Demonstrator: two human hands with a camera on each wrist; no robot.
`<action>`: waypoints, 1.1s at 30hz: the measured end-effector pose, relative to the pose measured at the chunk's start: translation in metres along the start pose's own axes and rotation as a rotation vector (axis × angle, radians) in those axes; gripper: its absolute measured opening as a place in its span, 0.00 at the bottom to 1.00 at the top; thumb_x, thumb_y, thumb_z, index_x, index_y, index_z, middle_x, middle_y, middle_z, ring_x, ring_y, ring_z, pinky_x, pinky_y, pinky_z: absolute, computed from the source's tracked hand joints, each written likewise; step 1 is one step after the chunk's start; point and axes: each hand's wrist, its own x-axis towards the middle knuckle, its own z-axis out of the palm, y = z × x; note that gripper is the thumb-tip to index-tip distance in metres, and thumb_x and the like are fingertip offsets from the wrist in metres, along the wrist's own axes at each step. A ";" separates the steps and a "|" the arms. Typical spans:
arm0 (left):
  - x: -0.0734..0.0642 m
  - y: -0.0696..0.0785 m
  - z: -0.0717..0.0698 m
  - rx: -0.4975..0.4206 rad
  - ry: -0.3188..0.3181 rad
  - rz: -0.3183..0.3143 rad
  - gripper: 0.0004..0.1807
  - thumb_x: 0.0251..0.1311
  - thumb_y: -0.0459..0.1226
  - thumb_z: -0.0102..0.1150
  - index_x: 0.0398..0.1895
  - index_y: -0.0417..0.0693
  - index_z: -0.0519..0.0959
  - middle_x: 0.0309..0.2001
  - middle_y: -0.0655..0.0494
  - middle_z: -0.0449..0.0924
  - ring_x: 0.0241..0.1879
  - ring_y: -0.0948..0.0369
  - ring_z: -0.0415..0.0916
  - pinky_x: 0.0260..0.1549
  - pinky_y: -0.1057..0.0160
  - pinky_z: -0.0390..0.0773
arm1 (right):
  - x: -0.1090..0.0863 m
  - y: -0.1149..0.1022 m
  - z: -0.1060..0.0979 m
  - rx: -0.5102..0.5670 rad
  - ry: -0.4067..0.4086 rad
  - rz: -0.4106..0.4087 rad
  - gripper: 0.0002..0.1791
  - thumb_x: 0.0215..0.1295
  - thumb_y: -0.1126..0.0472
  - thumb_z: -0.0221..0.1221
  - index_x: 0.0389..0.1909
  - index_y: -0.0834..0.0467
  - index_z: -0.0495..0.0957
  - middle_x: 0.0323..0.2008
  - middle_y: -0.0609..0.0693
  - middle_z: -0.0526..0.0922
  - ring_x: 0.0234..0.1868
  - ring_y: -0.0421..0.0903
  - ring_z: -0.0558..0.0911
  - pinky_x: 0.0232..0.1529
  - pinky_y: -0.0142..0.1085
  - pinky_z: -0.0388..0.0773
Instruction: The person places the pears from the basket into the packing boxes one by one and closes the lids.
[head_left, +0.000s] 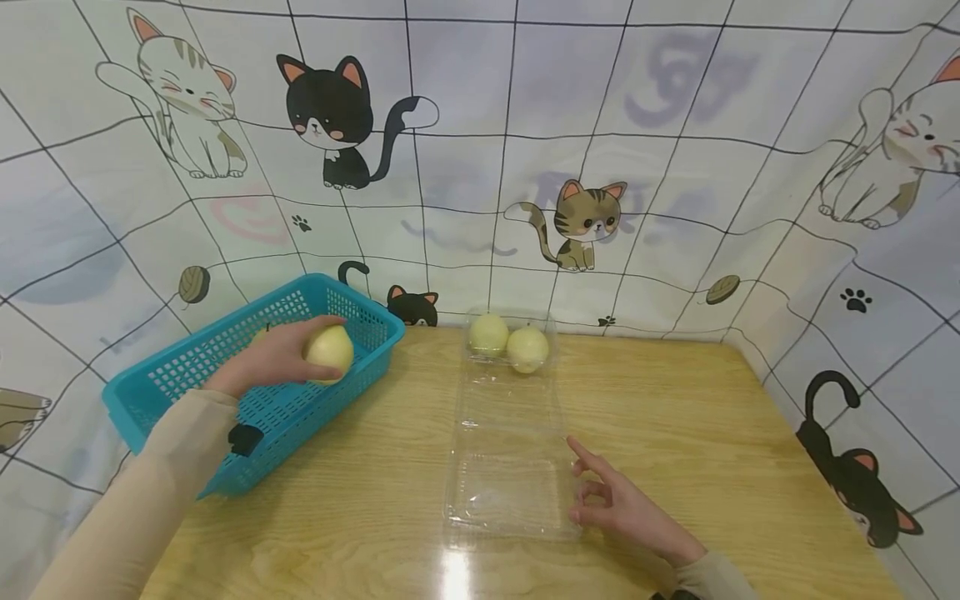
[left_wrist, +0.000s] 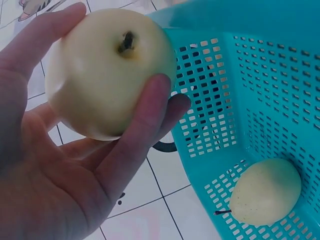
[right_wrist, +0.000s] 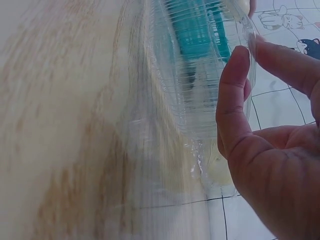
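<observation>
Fingers and thumb of the left hand (head_left: 281,354) curl round a smooth, round, pale yellow pear (head_left: 330,353), which is at the front rim of a turquoise, rectangular, perforated plastic basket (head_left: 367,372), toward its right end. One more pale yellow pear with a dark stem (left_wrist: 266,192) lies inside the basket, against its wall. The right hand (head_left: 622,504) pinches the right edge of a long, clear, ribbed plastic container (head_left: 510,487) near its front right corner, index finger stretched out. Two round, yellow-green pears (head_left: 488,335) sit side by side at the container's far end, close to the back edge of the light wood-grain tabletop (head_left: 675,417). The basket stands by the tabletop's back left corner. The step in hand looks like carrying the gripped pear between basket and container; the next move would call for clearing the rim while the right hand steadies the light plastic.
</observation>
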 end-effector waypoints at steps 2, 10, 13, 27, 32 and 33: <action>0.001 0.001 0.001 0.022 0.006 0.016 0.43 0.52 0.47 0.70 0.69 0.44 0.63 0.53 0.39 0.74 0.35 0.53 0.75 0.25 0.60 0.76 | 0.001 0.000 0.000 0.002 0.003 0.002 0.50 0.63 0.73 0.59 0.76 0.62 0.35 0.52 0.66 0.51 0.40 0.39 0.73 0.35 0.32 0.80; 0.003 0.008 0.005 0.058 0.009 0.052 0.42 0.51 0.47 0.70 0.68 0.46 0.64 0.49 0.42 0.76 0.36 0.52 0.73 0.25 0.59 0.75 | 0.000 0.001 0.000 0.016 0.003 0.007 0.50 0.63 0.73 0.59 0.76 0.62 0.35 0.51 0.65 0.51 0.40 0.39 0.73 0.35 0.32 0.80; 0.002 0.012 0.007 0.045 -0.001 0.065 0.43 0.50 0.47 0.71 0.68 0.45 0.64 0.48 0.43 0.77 0.36 0.53 0.73 0.25 0.60 0.75 | 0.000 0.001 0.001 0.018 0.002 -0.001 0.50 0.63 0.73 0.59 0.76 0.62 0.35 0.51 0.65 0.50 0.40 0.39 0.73 0.36 0.32 0.80; 0.006 0.026 0.020 0.027 -0.008 0.122 0.43 0.48 0.46 0.72 0.67 0.45 0.65 0.48 0.44 0.77 0.39 0.52 0.73 0.28 0.59 0.75 | 0.001 0.003 0.000 0.030 -0.001 -0.037 0.50 0.63 0.74 0.59 0.76 0.63 0.36 0.49 0.65 0.52 0.38 0.38 0.74 0.36 0.32 0.79; 0.008 0.031 0.025 0.046 -0.007 0.148 0.43 0.48 0.45 0.72 0.68 0.44 0.66 0.50 0.43 0.77 0.41 0.51 0.73 0.30 0.57 0.76 | 0.000 0.002 0.000 0.032 0.005 -0.014 0.49 0.63 0.74 0.59 0.76 0.62 0.36 0.50 0.65 0.52 0.40 0.39 0.74 0.36 0.33 0.79; 0.009 0.032 0.026 0.048 -0.004 0.155 0.43 0.48 0.45 0.72 0.68 0.43 0.66 0.51 0.42 0.77 0.41 0.51 0.74 0.31 0.57 0.76 | 0.000 0.002 0.000 0.031 0.007 -0.011 0.49 0.63 0.74 0.59 0.76 0.62 0.37 0.51 0.65 0.52 0.41 0.40 0.74 0.36 0.33 0.80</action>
